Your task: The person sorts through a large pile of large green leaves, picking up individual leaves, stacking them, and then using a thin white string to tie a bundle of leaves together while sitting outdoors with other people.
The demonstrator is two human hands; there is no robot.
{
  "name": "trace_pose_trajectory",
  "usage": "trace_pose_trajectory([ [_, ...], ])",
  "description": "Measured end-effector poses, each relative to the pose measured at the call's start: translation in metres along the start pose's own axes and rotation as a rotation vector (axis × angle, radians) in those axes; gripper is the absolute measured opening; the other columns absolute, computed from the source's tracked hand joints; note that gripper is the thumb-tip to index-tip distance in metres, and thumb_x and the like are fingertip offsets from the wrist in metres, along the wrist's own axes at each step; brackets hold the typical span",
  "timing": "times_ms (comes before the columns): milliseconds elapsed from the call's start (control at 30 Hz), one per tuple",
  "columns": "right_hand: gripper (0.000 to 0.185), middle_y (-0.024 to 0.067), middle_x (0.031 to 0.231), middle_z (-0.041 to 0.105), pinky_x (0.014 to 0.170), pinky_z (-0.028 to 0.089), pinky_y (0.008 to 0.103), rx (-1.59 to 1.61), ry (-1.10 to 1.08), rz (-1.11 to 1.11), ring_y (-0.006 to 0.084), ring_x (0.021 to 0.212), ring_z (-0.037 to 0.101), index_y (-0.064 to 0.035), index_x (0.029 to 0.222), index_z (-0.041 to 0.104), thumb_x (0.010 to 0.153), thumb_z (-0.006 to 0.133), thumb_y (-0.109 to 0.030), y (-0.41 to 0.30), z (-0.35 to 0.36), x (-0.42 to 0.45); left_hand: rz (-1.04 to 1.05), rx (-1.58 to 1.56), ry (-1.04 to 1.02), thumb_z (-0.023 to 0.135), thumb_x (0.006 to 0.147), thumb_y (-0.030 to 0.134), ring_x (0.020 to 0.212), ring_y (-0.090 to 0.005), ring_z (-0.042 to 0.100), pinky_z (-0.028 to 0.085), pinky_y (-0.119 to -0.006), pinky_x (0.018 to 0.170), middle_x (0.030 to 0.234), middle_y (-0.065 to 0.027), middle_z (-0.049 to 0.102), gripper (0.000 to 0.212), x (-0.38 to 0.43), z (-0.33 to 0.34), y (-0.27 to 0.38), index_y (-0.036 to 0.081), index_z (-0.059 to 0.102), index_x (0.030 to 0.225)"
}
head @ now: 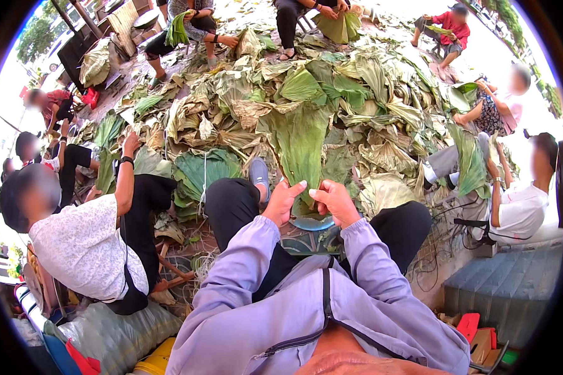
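A long folded green lotus leaf (300, 140) hangs between my hands, its narrow end toward me and its broad part reaching over the pile. My left hand (285, 201) pinches the narrow end from the left, thumb on top. On the other side, my right hand (335, 200) grips it between thumb and curled fingers. Just beneath my hands shows the rim of a light blue round dish or basin (313, 223), mostly hidden. Ahead spreads a deep heap of dried and green leaves (387, 159). By my left knee lies a leaf bundle (209, 171) tied with white string.
Several people sit around the heap handling leaves, one close at left in a patterned white top (82, 248) and another at right (521, 213). A large clear plastic sack (126, 335) lies behind on the left. Cables (429, 262) run along the ground at right.
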State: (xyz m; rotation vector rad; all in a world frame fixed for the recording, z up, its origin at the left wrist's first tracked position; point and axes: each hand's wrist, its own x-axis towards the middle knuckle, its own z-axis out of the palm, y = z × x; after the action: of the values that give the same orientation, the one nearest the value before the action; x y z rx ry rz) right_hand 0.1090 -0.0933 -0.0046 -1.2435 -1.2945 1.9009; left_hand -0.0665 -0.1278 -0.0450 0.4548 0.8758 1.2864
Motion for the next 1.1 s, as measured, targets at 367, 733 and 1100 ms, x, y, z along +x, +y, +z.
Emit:
trace_pose_trajectory([
  [367,0.021,0.0036,0.075,0.065,0.044,0.042,0.0225,0.036,-0.013,-0.003,0.0072,0.048,0.052,-0.0007,0.104,0.064,0.09,0.07,-0.015,0.001,0.007,-0.01,-0.04,-0.057,-0.082,0.074,0.088,0.01,0.093,-0.0216,0.068,0.056,-0.037,0.085,0.111,-0.0104,0.068,0.043,-0.011,0.002,0.002,0.001,0.056,0.126],
  [733,0.017,0.0052,0.076,0.065,0.045,0.043,0.0223,0.129,0.055,-0.156,0.0062,0.049,0.052,-0.0017,0.104,0.061,0.092,0.066,-0.013,-0.016,-0.01,-0.009,-0.006,-0.052,0.077,0.062,0.081,-0.011,0.105,-0.0287,0.067,0.056,-0.044,0.092,0.123,-0.0149,0.064,0.054,0.001,-0.008,0.006,-0.002,0.047,0.132],
  [1100,0.018,0.0045,0.08,0.065,0.049,0.042,0.0228,0.102,0.158,-0.209,0.0059,0.053,0.05,-0.0023,0.107,0.064,0.094,0.064,-0.014,-0.014,-0.058,-0.016,0.266,-0.126,0.267,0.062,0.082,-0.01,0.099,-0.0362,0.068,0.059,-0.052,0.087,0.112,-0.02,0.063,0.043,0.023,-0.015,0.076,-0.005,0.047,0.122],
])
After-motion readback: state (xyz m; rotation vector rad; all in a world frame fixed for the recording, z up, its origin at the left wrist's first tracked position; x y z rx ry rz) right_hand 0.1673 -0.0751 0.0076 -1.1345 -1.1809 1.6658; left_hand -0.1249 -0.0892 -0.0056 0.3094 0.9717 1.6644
